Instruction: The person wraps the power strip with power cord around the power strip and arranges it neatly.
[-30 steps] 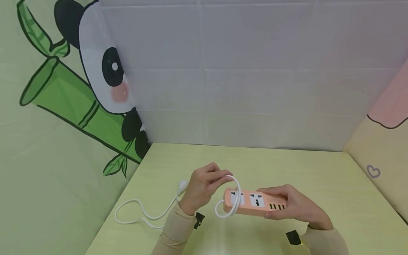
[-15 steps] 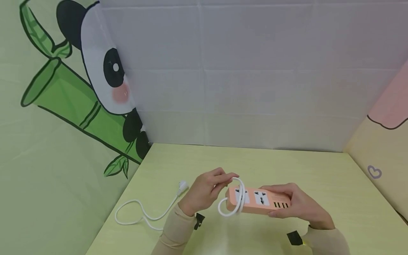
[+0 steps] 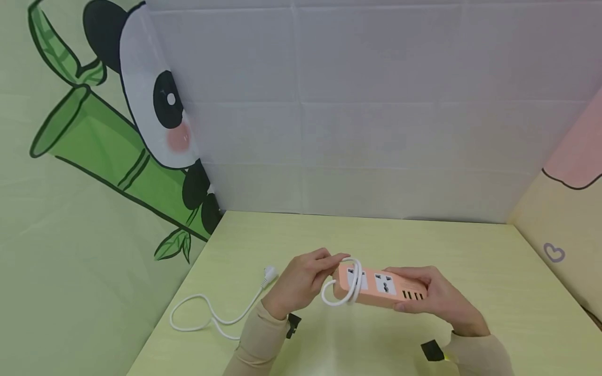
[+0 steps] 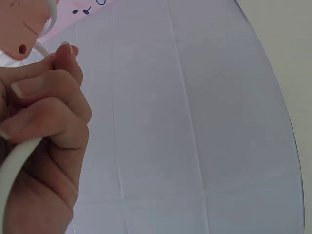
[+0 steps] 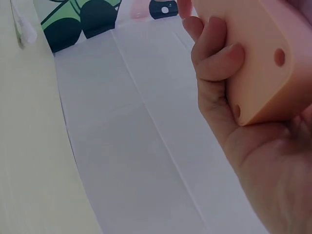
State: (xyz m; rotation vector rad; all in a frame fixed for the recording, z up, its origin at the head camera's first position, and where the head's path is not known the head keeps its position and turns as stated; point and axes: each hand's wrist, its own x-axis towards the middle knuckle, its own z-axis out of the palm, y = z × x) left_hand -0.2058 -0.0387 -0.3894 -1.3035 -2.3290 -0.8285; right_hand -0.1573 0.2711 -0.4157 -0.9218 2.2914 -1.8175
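Note:
My right hand (image 3: 439, 295) grips the right end of a peach power strip (image 3: 371, 296) above the table, its sockets facing up toward the head view. In the right wrist view the fingers curl under the strip's back (image 5: 258, 63). White cord (image 3: 356, 282) is looped around the strip's left end. My left hand (image 3: 303, 279) pinches that cord at the top of the loop. The left wrist view shows the cord (image 4: 17, 165) also running under the curled fingers. The rest of the cord trails down to the table, where its white plug (image 3: 269, 275) lies left of the hand.
The pale yellow table (image 3: 376, 240) ends at a plain light back wall (image 3: 367, 115). A panda and bamboo picture (image 3: 155, 104) covers the left wall. A slack bend of cord (image 3: 188, 329) lies on the table's left side.
The left hand has moved slightly right and the loop with it. The strip shifted a little right, then rose slightly in the right hand. The plug and slack cord stayed about in place.

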